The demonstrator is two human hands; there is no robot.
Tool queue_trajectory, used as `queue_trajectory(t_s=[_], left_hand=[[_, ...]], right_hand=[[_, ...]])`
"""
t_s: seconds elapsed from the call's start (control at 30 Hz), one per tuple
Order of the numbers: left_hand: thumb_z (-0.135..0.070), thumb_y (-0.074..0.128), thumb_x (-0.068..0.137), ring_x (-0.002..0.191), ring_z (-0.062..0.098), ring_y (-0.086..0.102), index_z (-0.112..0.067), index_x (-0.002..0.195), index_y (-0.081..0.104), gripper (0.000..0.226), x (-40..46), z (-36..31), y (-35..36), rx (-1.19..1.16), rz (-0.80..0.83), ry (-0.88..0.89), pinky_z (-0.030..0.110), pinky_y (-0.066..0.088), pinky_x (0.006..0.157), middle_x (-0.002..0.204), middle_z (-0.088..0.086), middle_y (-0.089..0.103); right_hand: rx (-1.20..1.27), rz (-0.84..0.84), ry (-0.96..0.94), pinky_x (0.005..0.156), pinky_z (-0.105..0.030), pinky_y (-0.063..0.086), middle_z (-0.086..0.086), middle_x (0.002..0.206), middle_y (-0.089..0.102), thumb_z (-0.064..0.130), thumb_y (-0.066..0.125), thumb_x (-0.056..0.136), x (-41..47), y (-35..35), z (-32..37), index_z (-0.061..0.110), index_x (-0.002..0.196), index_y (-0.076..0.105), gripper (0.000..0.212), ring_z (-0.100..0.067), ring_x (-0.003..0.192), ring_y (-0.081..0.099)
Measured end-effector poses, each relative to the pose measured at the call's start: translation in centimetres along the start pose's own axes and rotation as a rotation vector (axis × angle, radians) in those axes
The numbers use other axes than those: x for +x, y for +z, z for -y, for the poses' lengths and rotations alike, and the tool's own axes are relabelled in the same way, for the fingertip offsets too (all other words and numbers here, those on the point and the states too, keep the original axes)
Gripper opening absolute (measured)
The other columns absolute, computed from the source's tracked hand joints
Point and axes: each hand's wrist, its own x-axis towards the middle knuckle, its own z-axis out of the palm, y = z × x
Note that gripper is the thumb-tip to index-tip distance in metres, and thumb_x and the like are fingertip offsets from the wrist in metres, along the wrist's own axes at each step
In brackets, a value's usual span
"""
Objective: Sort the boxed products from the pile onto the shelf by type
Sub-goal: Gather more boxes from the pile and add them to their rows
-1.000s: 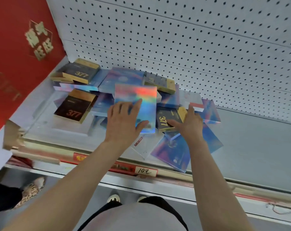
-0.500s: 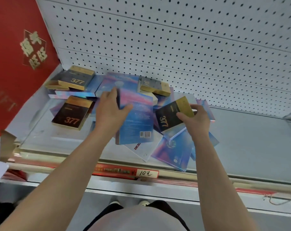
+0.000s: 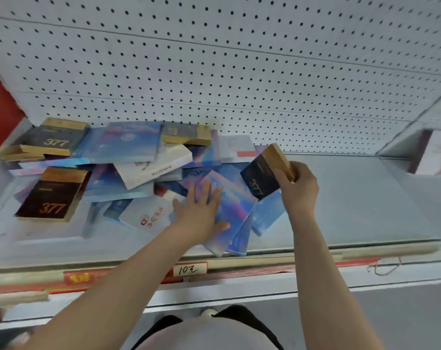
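A pile of flat boxes covers the left half of the grey shelf [image 3: 365,203]. My right hand [image 3: 299,188] grips a black-and-gold box marked 377 [image 3: 263,173] and holds it tilted above the pile's right edge. With fingers spread, my left hand [image 3: 200,210] rests flat on a blue holographic box [image 3: 236,205] near the shelf front. Three more black-and-gold 377 boxes lie in the pile: one at the front left [image 3: 50,195], one at the back left [image 3: 50,138], one at the back middle [image 3: 186,133]. Blue and white boxes [image 3: 151,165] fill the space between them.
White pegboard [image 3: 239,72] backs the shelf. A red panel [image 3: 0,109] stands at the far left. The shelf's right half is bare up to a side divider [image 3: 416,150]. A price strip with a handwritten tag [image 3: 189,270] runs along the front edge.
My right hand has lifted the 377 box off the pile and carried it right. My left hand let go of the blue box it held up and now lies flat on another.
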Motion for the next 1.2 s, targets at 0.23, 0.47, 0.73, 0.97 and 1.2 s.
queue_trajectory(t_s=[0.23, 0.47, 0.73, 0.97, 1.2], left_hand=[[-0.069, 0.064, 0.077, 0.135, 0.043, 0.031, -0.02, 0.154, -0.009, 0.117, 0.4, 0.6, -0.3, -0.107, -0.201, -0.137, 0.054, 0.038, 0.102, 0.159, 0.015, 0.012], [-0.045, 0.065, 0.085, 0.108, 0.027, 0.061, -0.018, 0.12, 0.059, 0.045, 0.8, 2.8, -1.1, -0.711, -0.404, -0.121, 0.04, 0.048, 0.089, 0.116, 0.004, 0.066], [-0.03, 0.06, 0.093, 0.076, 0.014, 0.051, -0.03, 0.079, 0.059, 0.015, 0.3, -1.0, -1.1, -1.247, -0.493, -0.024, 0.029, 0.042, 0.072, 0.081, -0.005, 0.059], [-0.023, 0.061, 0.095, 0.076, 0.008, 0.053, -0.025, 0.08, 0.062, 0.015, 0.1, -9.2, 1.3, -1.325, -0.367, 0.074, 0.023, 0.044, 0.072, 0.08, -0.012, 0.062], [-0.022, 0.062, 0.095, 0.061, -0.001, 0.057, -0.023, 0.081, 0.065, 0.014, 0.4, -23.3, 5.1, -1.395, -0.211, 0.129, 0.019, 0.047, 0.061, 0.065, -0.016, 0.064]], right_hand=[[0.048, 0.073, 0.112, 0.068, -0.022, 0.044, 0.01, 0.087, 0.063, 0.031, 0.074, 0.085, -0.7, -0.9, -2.2, 0.025, 0.105, 0.058, 0.027, -0.011, 0.079, 0.059], [0.372, -0.086, 0.334, 0.074, -0.036, 0.058, -0.002, 0.085, 0.067, 0.03, 0.074, 0.086, -2.8, -2.0, -2.9, 0.015, 0.102, 0.064, 0.024, -0.017, 0.074, 0.063], [0.468, -0.299, 0.469, 0.063, -0.025, 0.05, 0.001, 0.076, 0.061, 0.037, 0.067, 0.092, -7.4, -7.3, -4.7, 0.016, 0.082, 0.059, 0.025, -0.013, 0.072, 0.058], [0.49, -0.348, 0.553, 0.064, -0.028, 0.043, 0.001, 0.084, 0.066, 0.03, 0.053, 0.099, -11.0, -13.5, -10.2, 0.007, 0.104, 0.063, 0.025, -0.014, 0.077, 0.057], [0.403, -0.442, 0.59, 0.058, -0.023, 0.053, -0.005, 0.097, 0.072, 0.033, 0.065, 0.094, -11.9, -24.6, -19.1, 0.013, 0.108, 0.064, 0.025, -0.022, 0.089, 0.069]])
